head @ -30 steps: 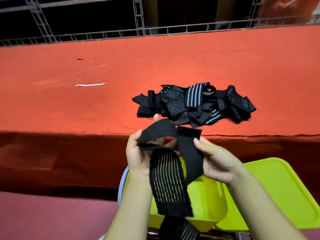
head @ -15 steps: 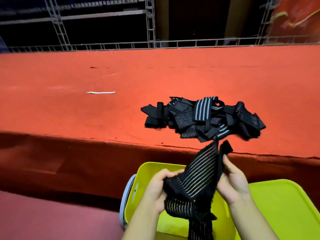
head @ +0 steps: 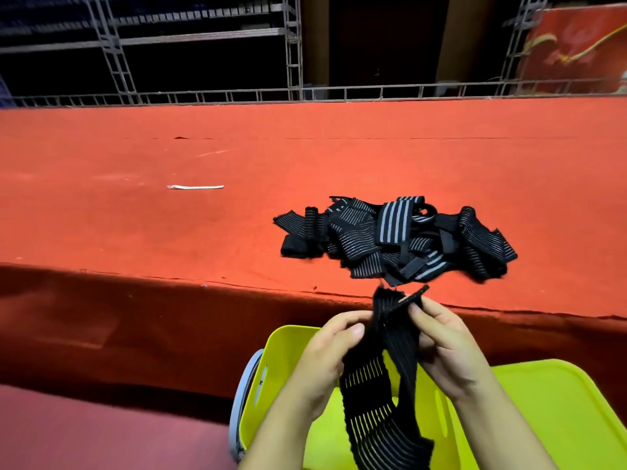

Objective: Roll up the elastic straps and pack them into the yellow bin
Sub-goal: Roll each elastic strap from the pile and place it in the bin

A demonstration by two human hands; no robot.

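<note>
A long black elastic strap with thin pale stripes hangs between my hands, over the yellow bin. My left hand grips the strap from the left, thumb on its front. My right hand pinches the strap's upper end, where a short tab sticks up. The lower part of the strap trails down into the bin. A loose pile of black striped straps lies on the red table beyond my hands.
The red-covered table runs across the view, its front edge just beyond my hands. A thin white strip lies on it to the left. A yellow lid sits right of the bin. Metal truss frames stand behind.
The strap's top end has been turned edge-on and drawn in narrower between my hands. My hands have stayed low over the bin, and the view has tilted up slightly.
</note>
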